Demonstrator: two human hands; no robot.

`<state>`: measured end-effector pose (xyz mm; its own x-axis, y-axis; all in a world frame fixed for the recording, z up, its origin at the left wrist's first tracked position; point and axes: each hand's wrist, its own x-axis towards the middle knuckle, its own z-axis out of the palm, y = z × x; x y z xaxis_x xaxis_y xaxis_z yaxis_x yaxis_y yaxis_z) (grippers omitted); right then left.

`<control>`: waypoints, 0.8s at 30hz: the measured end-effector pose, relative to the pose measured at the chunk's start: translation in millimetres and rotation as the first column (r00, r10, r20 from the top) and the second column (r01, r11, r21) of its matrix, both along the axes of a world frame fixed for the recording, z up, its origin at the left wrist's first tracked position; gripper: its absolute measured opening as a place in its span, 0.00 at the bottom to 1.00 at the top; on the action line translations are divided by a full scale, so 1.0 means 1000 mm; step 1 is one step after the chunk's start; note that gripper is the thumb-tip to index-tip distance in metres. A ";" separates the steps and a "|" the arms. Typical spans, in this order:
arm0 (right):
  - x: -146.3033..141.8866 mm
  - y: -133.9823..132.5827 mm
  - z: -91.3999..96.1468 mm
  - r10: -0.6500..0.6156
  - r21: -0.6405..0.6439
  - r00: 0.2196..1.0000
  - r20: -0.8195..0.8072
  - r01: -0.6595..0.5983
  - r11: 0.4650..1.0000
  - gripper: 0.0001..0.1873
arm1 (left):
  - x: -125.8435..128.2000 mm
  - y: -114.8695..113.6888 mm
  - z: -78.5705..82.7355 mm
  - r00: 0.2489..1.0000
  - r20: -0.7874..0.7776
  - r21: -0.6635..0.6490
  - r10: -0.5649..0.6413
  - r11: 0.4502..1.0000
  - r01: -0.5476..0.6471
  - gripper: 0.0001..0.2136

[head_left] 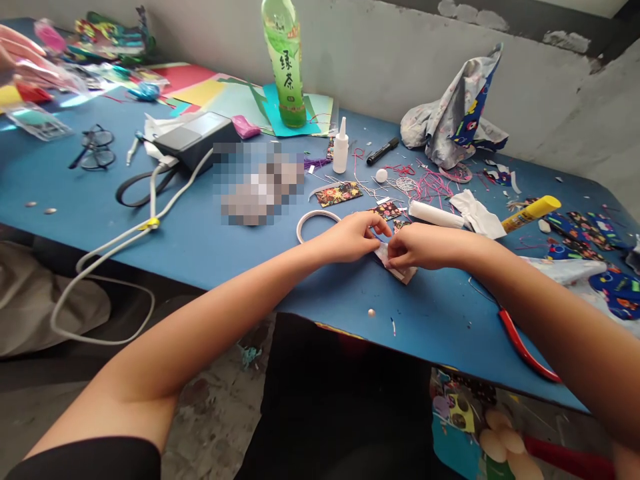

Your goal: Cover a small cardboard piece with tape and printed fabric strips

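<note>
On the blue table near its front edge, a small flat piece with a pale upper face and a brownish edge [401,273] lies under my fingers. It may be paper or cloth over card; I cannot tell. My left hand [353,237] comes from the left, fingers curled, thumb and fingertips at the piece's far left end. My right hand [423,245] is closed, with thumb and bent fingers pinching at its top side. The fingertips partly hide the piece. Just left of my left hand lies a roll of tape [306,219]. Beyond are patterned cloth strips [339,194].
A green tea bottle [287,73], a white nozzle bottle [341,152], a black marker [383,152] and a glue stick [531,212] stand or lie behind. Tangled threads [425,183] spread there. Red-handled pliers or scissors [523,343] lie under my right forearm. White cable [95,267] hangs off the left edge.
</note>
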<state>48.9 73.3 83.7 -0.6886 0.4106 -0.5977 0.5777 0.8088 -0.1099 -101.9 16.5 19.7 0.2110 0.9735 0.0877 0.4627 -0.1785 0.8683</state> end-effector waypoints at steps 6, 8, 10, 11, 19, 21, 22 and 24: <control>-0.007 -0.012 0.005 0.010 0.044 0.998 0.055 -0.013 0.999 0.10 | 0.000 0.000 0.001 1.000 0.004 -0.022 -0.006 1.000 0.006 0.13; -0.009 -0.015 0.006 0.016 0.051 0.998 0.066 -0.019 0.999 0.11 | -0.001 -0.001 0.002 1.000 0.009 -0.028 -0.012 1.000 0.013 0.12; -0.009 -0.016 0.006 0.018 0.048 0.997 0.069 -0.022 0.999 0.10 | -0.001 -0.001 0.002 1.000 0.013 -0.032 -0.014 0.999 0.015 0.12; -0.008 -0.016 0.006 0.020 0.044 0.997 0.068 -0.024 0.999 0.10 | -0.001 -0.001 0.002 1.000 0.013 -0.034 -0.013 0.999 0.014 0.12; -0.003 -0.011 0.005 0.038 0.019 0.999 0.029 -0.039 0.999 0.12 | -0.001 -0.001 0.003 1.000 -0.022 -0.028 -0.004 1.000 0.004 0.13; -0.003 -0.012 0.005 0.038 0.027 0.999 0.033 -0.039 0.999 0.12 | -0.001 -0.001 0.003 1.000 -0.023 -0.025 -0.005 1.000 0.005 0.12; -0.004 -0.012 0.006 0.037 0.034 0.998 0.047 -0.038 0.999 0.11 | -0.001 -0.001 0.003 1.000 -0.022 -0.022 -0.005 1.000 0.004 0.12; -0.006 -0.014 0.006 0.032 0.052 0.996 0.081 -0.036 0.998 0.10 | -0.001 -0.001 0.003 1.000 -0.009 -0.027 -0.009 1.000 0.009 0.12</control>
